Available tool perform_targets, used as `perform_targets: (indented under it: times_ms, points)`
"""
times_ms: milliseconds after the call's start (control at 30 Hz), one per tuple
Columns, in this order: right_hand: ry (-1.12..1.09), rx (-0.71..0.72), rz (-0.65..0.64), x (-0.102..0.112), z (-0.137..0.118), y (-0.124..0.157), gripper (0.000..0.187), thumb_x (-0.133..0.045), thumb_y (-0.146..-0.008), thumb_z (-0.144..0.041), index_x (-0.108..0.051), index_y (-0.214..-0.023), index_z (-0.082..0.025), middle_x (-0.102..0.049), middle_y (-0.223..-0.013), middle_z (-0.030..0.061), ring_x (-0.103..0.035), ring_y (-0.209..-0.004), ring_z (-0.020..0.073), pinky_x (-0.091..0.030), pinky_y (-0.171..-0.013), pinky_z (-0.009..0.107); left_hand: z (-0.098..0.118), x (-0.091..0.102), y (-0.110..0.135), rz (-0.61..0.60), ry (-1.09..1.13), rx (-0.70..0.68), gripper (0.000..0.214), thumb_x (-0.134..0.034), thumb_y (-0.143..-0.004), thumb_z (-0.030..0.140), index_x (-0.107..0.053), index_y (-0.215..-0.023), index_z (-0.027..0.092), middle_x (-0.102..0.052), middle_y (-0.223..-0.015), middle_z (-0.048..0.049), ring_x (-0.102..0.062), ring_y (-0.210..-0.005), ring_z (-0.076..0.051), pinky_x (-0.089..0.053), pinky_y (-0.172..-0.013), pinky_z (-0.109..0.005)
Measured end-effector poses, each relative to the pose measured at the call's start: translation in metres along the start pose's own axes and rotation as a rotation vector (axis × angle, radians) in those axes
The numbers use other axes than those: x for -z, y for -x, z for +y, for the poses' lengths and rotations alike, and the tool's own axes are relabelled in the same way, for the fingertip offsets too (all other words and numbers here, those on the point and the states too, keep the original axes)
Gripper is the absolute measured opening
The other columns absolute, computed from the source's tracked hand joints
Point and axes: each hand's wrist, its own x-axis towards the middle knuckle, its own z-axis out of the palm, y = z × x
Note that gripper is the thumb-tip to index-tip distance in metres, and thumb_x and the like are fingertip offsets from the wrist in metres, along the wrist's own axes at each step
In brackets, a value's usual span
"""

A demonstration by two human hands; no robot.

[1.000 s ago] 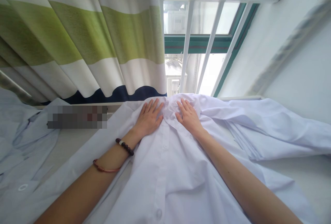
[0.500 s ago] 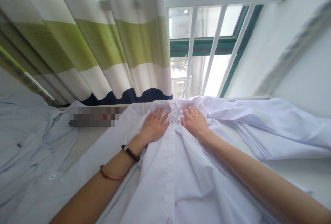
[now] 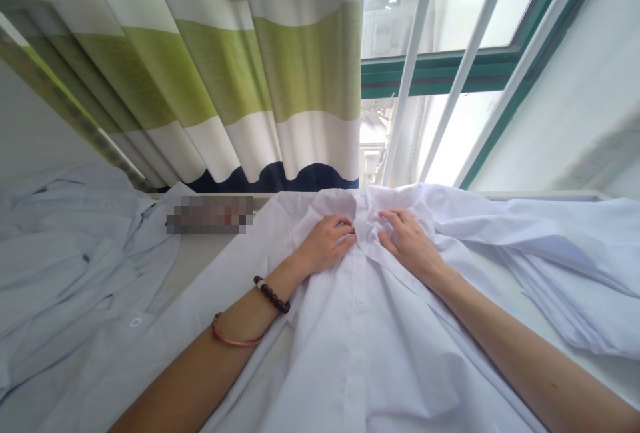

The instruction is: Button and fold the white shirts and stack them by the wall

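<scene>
A white button-up shirt [image 3: 360,346] lies spread on a pale table, its collar toward the window. My left hand [image 3: 327,246] rests on the left side of the collar with its fingers curled into the cloth. My right hand [image 3: 407,243] lies on the right side of the collar, its fingers also bent and gripping the fabric. A dark bead bracelet [image 3: 271,294] and a thin brown cord [image 3: 233,337] sit on my left wrist.
A heap of pale blue shirts [image 3: 65,266] lies at the left. More white cloth [image 3: 565,266] is stacked at the right. A striped green, white and navy curtain [image 3: 225,79] hangs behind, beside a barred window [image 3: 450,86]. A white wall [image 3: 575,106] rises at right.
Both hands lay flat with fingers stretched on the collar; now the fingers are curled and gather the cloth. The view has shifted to the left.
</scene>
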Motion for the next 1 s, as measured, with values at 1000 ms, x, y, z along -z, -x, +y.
perform_targets:
  times_ms: [1000]
  points:
    - [-0.090,-0.121,-0.592,0.093,-0.038,-0.018,0.021,-0.058,-0.083,-0.040,-0.068,-0.091,-0.024,-0.069,-0.091,0.0031,-0.062,-0.081,0.0196,-0.044,-0.067,0.028,0.011,0.003,-0.014,0.263,0.924,0.568,0.027,-0.065,-0.076,0.043,-0.056,-0.087,0.020,-0.064,-0.070,0.0033,-0.058,-0.064,-0.012,-0.047,-0.062,-0.023]
